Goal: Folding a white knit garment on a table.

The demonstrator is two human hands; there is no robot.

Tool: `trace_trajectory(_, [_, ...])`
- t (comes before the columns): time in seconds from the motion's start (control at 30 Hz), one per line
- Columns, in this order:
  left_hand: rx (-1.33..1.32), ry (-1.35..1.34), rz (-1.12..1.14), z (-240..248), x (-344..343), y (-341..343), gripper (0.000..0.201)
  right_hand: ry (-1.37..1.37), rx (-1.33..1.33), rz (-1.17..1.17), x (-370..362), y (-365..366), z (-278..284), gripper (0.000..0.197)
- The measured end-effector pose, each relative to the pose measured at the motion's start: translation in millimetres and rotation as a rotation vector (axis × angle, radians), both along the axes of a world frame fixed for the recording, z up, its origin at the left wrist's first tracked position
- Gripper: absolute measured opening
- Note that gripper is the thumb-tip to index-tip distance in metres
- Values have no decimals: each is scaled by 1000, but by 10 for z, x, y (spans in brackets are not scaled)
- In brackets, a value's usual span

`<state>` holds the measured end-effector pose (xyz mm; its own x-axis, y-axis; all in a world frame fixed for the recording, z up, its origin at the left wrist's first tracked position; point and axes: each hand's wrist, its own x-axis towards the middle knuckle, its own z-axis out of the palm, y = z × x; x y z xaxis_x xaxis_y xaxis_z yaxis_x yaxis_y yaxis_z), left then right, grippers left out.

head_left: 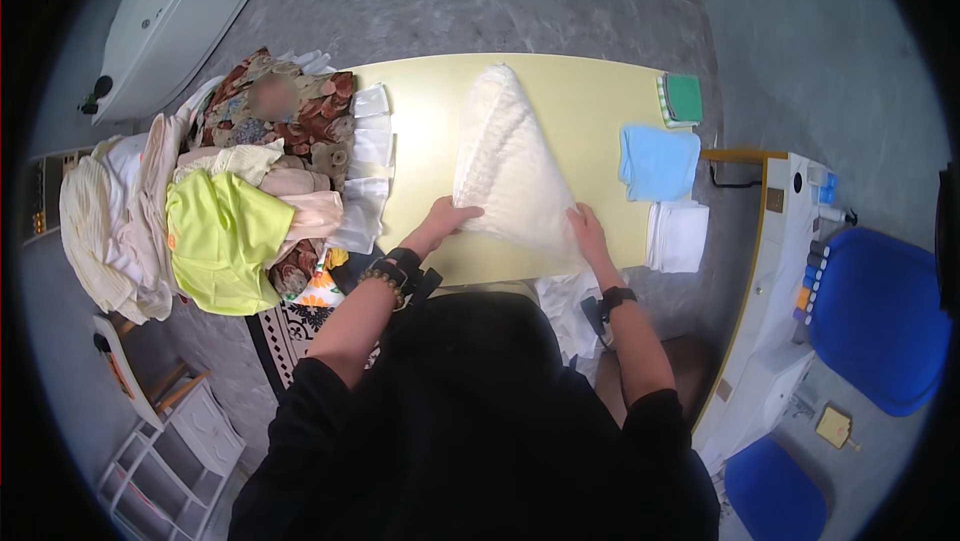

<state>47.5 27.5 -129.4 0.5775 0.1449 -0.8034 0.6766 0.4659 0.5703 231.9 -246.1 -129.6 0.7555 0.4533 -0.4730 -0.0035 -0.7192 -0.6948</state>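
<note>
We see the left hand point(443, 218) and right hand point(589, 232) pressed flat, fingers released, on a cream cloth point(508, 166) lying on the yellow table point(590, 106). A clothes pile point(230, 201) sits left; the folded towels point(658, 163) right seem stacked apart.

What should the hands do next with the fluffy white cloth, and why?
Probably fold it again. The left hand and right hand press the near corners of the cream cloth, which lies long and narrow on the yellow table. The folded blue cloth and white cloth nearby are much smaller.
</note>
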Motion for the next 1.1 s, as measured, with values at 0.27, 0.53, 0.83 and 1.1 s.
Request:
trace_trajectory(0.27, [-288,-62,277,776,33,-36,50,-423,163,306,-462,532,607,75])
trace_trajectory(0.53, [-252,-187,177,449,-2,-114,41,-557,72,509,-841,1094,763,94])
trace_trajectory(0.83, [-233,-293,100,325,-124,-195,40,-673,59,642,-888,1034,805,91])
trace_trajectory(1.1, [-217,-257,140,269,-214,-243,35,-223,254,285,-663,961,813,44])
